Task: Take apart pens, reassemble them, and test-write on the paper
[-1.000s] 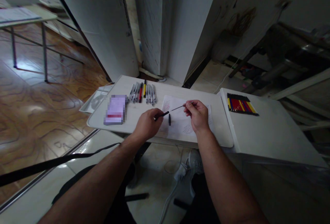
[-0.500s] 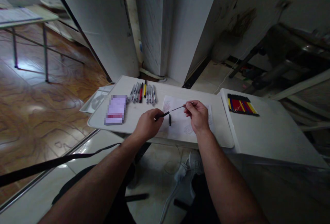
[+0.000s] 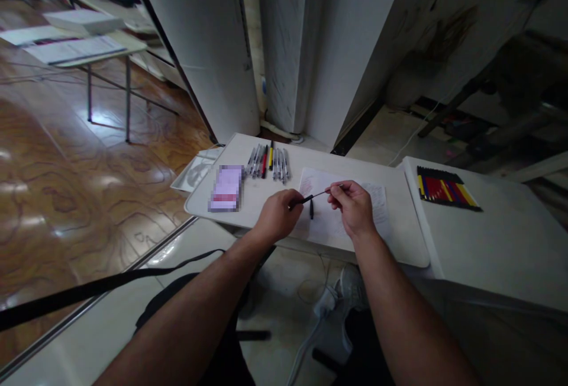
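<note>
My left hand (image 3: 278, 217) is closed round a black pen barrel (image 3: 306, 199), which points to the right. Between the fingertips of my right hand (image 3: 355, 208) is a thin dark pen refill (image 3: 320, 193). The refill's left end meets the open end of the barrel, in line with it; how far inside it reaches is hidden. Beneath them a black pen cap (image 3: 311, 211) lies on a sheet of paper (image 3: 323, 229) with handwriting. Both hands are held just above this sheet.
Several clear pens (image 3: 281, 166), a red pen (image 3: 264, 162) and a yellow one (image 3: 271, 155) lie at the back left of the white table (image 3: 222, 220). A blurred-out purplish rectangle (image 3: 227, 187) is nearby. Coloured pens (image 3: 446, 187) line the right-hand surface.
My hands have come closer together, and less of the refill shows between them; its end now meets the barrel. The whole view has shifted, moving the table rightward in the picture.
</note>
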`<state>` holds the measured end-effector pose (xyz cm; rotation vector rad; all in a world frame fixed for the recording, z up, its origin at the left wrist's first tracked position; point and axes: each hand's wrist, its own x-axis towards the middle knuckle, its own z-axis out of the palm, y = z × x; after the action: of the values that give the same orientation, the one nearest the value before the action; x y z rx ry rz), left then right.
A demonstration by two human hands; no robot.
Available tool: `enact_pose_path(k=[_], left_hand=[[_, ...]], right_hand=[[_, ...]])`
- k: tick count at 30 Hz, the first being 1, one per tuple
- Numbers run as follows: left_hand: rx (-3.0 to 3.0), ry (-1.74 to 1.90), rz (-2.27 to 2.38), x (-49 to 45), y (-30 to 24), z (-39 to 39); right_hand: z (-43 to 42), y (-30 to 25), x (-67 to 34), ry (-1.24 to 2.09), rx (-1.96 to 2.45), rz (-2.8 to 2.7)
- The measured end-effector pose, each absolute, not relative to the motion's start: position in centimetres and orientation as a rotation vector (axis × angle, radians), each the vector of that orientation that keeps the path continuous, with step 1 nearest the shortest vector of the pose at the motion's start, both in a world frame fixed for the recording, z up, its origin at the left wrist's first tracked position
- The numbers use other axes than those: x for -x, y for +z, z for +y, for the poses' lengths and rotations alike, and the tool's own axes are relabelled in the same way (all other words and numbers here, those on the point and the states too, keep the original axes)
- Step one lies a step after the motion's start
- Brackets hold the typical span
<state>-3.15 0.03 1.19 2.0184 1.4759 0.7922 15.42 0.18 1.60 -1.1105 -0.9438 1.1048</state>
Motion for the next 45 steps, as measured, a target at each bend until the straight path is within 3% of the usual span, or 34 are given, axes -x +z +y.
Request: enact_pose_path(k=[45], left_hand=[[-2.076, 0.856, 1.468, 3.3, 0.5, 0.1]], right_hand=[[0.1, 0.5, -14.6, 1.054, 1.126, -1.084]])
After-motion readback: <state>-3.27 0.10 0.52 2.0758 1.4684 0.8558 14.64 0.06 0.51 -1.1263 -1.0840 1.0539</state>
